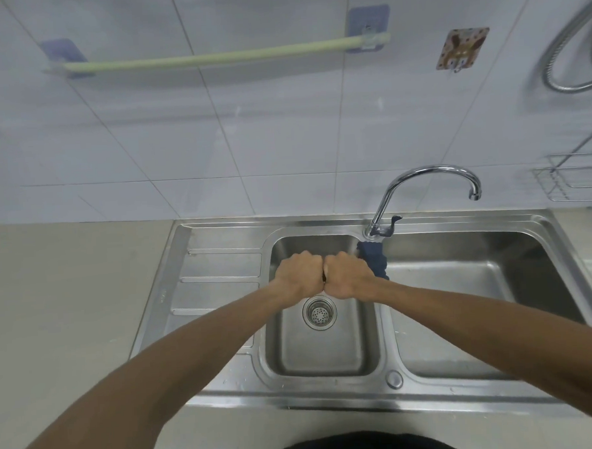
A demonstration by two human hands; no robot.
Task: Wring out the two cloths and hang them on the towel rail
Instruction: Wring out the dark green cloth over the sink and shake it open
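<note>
Both fists butted (over sink [219, 235]) | left hand [295, 276]; right hand [348, 273] | blue cloth [373, 258] trailing right

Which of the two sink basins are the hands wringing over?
The smaller left basin, with the round drain strainer; both hands are above it.

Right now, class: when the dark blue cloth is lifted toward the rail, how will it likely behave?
Probably floppy: the dark blue cloth crumples loosely past the right hand. Likely heavy for its size and dripping, since both fists, left hand included, are squeezing it over the sink. It should drape easily on the towel rail.
</note>
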